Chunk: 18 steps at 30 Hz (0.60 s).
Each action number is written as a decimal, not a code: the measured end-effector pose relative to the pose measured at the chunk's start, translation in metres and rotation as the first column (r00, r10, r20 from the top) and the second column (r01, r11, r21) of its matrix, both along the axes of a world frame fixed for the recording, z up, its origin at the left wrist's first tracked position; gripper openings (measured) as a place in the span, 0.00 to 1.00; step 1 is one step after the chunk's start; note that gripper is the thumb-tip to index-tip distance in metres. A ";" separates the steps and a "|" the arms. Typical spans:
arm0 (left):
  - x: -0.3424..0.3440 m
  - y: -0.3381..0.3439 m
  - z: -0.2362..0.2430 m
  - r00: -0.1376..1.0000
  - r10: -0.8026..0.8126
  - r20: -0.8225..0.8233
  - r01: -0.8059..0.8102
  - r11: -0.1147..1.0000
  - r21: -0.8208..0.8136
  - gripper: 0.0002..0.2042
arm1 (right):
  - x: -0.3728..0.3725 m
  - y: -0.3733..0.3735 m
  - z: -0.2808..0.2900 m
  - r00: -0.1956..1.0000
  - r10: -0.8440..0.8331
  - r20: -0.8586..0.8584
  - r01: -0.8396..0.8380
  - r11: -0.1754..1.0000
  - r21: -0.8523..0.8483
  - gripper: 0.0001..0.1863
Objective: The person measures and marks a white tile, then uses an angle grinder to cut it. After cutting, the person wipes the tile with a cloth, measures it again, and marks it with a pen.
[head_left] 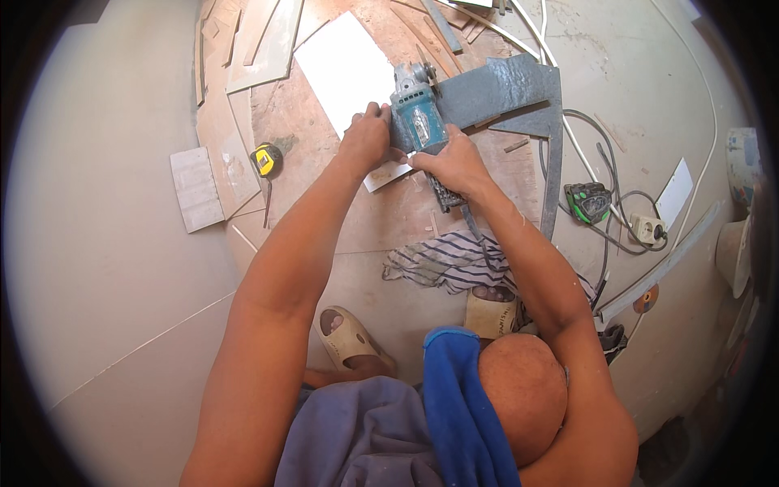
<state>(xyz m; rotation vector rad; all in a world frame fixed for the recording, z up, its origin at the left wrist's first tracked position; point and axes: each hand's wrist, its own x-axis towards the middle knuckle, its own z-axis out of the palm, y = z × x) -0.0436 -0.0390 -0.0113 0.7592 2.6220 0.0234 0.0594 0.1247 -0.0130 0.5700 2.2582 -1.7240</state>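
My right hand (pixel 454 166) is closed on the rear body of a teal angle grinder (pixel 418 114), whose grey head and disc point away from me. My left hand (pixel 365 142) is just left of the grinder, fingers curled at a white sheet (pixel 333 61) and the dark grey material beside it; what it grips is partly hidden. A dark grey board (pixel 507 89) lies to the right of the grinder, over a worn wooden board (pixel 288 195) with wood offcuts. A black cord runs back from the grinder onto a striped cloth (pixel 430 260).
A yellow tape measure (pixel 266 160) lies left. At right are a green-and-black device (pixel 587 201), a power socket block (pixel 647 229), loose cables, a white bucket (pixel 742 166) and long strips. My sandalled feet (pixel 349 341) are below; pale offcuts (pixel 195 187) lie at left.
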 end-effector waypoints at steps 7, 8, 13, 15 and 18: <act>-0.002 0.000 0.000 1.000 -0.001 0.006 0.001 1.000 -0.013 0.47 | -0.001 0.001 -0.002 1.000 0.015 0.009 -0.015 1.000 0.012 0.39; -0.002 0.000 -0.001 1.000 -0.002 0.002 0.002 1.000 -0.013 0.47 | -0.001 0.001 -0.003 1.000 0.016 0.009 -0.016 1.000 0.012 0.39; -0.002 0.001 -0.001 1.000 0.006 0.004 -0.006 1.000 -0.016 0.48 | 0.002 0.002 -0.002 1.000 0.020 0.014 -0.020 1.000 0.012 0.40; -0.002 0.001 0.000 1.000 0.002 0.010 -0.002 1.000 -0.021 0.49 | 0.003 0.002 -0.001 1.000 0.025 0.017 -0.025 1.000 0.009 0.39; -0.004 0.002 0.001 1.000 -0.008 0.013 0.008 1.000 -0.023 0.49 | 0.005 0.003 -0.002 0.999 0.030 0.027 -0.030 1.000 0.004 0.39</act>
